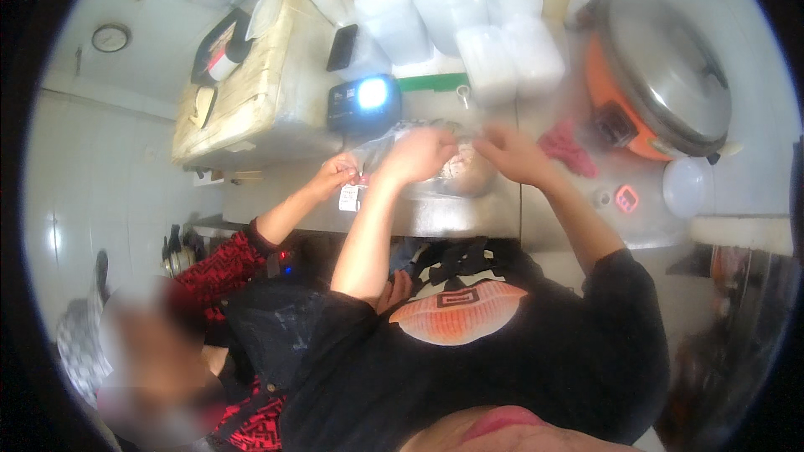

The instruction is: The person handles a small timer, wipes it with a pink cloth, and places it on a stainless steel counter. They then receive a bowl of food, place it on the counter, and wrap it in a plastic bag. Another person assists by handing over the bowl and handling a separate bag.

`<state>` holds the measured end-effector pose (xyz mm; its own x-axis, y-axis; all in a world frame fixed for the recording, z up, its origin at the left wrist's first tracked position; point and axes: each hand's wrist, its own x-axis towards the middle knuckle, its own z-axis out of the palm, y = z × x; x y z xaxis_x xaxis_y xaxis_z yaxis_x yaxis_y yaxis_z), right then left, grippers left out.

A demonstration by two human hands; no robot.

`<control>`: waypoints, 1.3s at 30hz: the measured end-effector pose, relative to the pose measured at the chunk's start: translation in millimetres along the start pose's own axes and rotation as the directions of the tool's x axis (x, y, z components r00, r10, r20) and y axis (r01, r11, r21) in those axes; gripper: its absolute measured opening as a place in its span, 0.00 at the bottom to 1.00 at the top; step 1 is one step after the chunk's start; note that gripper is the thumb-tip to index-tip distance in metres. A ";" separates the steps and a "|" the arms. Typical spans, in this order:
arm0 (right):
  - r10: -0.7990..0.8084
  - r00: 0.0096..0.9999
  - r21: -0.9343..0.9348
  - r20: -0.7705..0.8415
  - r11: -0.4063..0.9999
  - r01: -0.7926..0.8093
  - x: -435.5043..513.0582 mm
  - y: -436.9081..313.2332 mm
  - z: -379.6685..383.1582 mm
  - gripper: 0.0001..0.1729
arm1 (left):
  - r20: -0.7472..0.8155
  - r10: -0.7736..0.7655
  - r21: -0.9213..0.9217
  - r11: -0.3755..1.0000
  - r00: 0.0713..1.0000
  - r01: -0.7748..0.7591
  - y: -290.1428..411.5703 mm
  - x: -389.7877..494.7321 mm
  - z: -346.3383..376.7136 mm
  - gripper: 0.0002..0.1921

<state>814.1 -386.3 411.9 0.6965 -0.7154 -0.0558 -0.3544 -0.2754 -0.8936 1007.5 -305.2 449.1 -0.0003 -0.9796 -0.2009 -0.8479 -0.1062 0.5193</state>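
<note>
On the steel counter a clear plastic bag (433, 187) lies around a rounded container (480, 181) with pale food (460, 162) in it. My left hand (422, 154) is at the left of its top, fingers curled in at the film. Across from it, my right hand (512, 152) bends its fingers down at the right rim. Both sets of fingertips are blurred, so I cannot tell whether they pinch the plastic. Left of my forearm, a co-worker's hand (339, 174) holds something small beside a white printed label (349, 198).
Behind the bag stand a black device with a lit face (364, 103), a foam box (251, 88) and stacked translucent containers (452, 6). A large orange cooker (659, 81), a pink cloth (568, 147) and a white bowl (684, 187) are to the right. The co-worker stands close at my left.
</note>
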 end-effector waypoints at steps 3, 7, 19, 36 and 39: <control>0.029 0.995 0.076 -0.099 0.997 -0.022 -13.1 12.3 -24.8 0.18 | -0.225 0.025 -0.048 0.998 0.974 -0.036 23.0 -18.4 -21.1 0.10; 0.095 0.985 0.018 -0.143 0.996 -0.093 -42.4 44.9 -77.4 0.16 | -0.467 0.058 -0.154 0.977 0.883 -0.146 54.7 -37.1 -14.4 0.09; 0.335 0.891 -0.374 -0.307 0.818 -0.437 -213.1 167.0 -126.7 0.10 | -0.380 -0.051 -0.582 0.789 0.924 -0.196 101.3 -73.6 158.1 0.12; 0.223 0.972 -0.649 0.080 0.752 -0.119 -131.5 119.3 -86.4 0.41 | -0.029 -0.358 -0.660 0.708 0.933 0.251 105.3 -147.3 209.8 0.11; 0.207 0.971 -0.661 0.118 0.746 -0.079 -115.9 103.9 -52.3 0.39 | -0.048 -0.301 -0.647 0.735 0.952 0.200 89.2 -132.3 206.2 0.10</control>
<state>663.9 -365.6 348.9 0.6767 -0.6761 -0.2914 -0.7318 -0.5738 -0.3678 822.6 -149.9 350.7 0.2801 -0.9092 -0.3082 -0.2806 -0.3846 0.8794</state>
